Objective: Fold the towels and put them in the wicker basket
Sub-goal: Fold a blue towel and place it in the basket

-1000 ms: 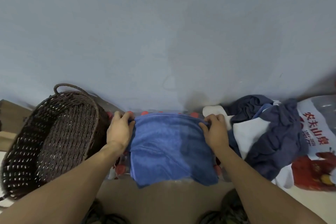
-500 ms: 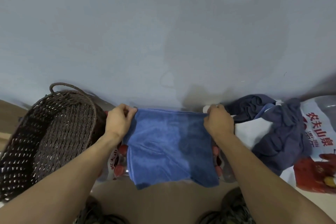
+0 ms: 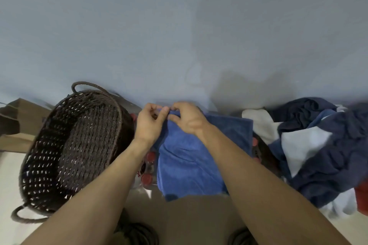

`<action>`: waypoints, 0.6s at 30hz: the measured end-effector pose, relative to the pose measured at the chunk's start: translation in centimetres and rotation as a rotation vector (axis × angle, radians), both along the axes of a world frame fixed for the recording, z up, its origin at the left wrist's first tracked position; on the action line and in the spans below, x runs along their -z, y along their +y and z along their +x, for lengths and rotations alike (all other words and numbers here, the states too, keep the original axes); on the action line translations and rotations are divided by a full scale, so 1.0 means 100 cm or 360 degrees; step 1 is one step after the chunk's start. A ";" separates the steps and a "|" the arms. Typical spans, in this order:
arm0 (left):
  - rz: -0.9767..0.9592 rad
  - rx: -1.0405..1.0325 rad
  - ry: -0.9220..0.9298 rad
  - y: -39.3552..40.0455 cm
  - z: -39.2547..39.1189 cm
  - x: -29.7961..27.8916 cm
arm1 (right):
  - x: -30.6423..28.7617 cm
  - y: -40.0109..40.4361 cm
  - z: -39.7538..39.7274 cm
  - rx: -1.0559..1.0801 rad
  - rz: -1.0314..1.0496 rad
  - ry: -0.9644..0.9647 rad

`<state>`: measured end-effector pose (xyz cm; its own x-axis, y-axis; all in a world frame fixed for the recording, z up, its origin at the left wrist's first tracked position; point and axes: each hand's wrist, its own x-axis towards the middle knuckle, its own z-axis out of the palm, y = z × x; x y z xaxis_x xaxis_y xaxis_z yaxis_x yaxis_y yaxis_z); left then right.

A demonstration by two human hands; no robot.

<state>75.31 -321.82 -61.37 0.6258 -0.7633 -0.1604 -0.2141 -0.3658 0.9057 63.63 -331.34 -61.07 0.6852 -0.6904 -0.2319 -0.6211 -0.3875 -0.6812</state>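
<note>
A blue towel hangs in front of me over a pack of red-capped bottles. My left hand pinches its top left corner. My right hand pinches the other top corner and has brought it across, so both hands meet at the towel's upper left edge. The towel is doubled over, with its fold on the right. A dark brown wicker basket with loop handles stands to the left, and nothing shows inside it. A pile of dark blue and white towels lies to the right.
A grey wall rises close behind everything. Brown cardboard sits behind the basket at far left. Red-capped bottles show between the basket and the towel. A red printed bag lies at the right edge. My shoes are at the bottom.
My right hand has carried its corner of the blue towel leftward to meet my left hand, folding the towel in half. The view has shifted, so the basket appears closer.
</note>
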 end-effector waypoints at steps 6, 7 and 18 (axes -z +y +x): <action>0.0408 0.0052 0.0171 0.045 -0.021 0.004 | 0.006 -0.018 0.000 0.0333 0.0427 -0.0270; 0.0512 0.0098 0.0138 0.057 -0.030 0.005 | 0.008 -0.018 0.000 0.0316 0.0451 -0.0240; 0.0507 -0.0408 0.0431 0.165 -0.098 0.007 | 0.003 0.006 0.003 0.0266 0.0243 0.0050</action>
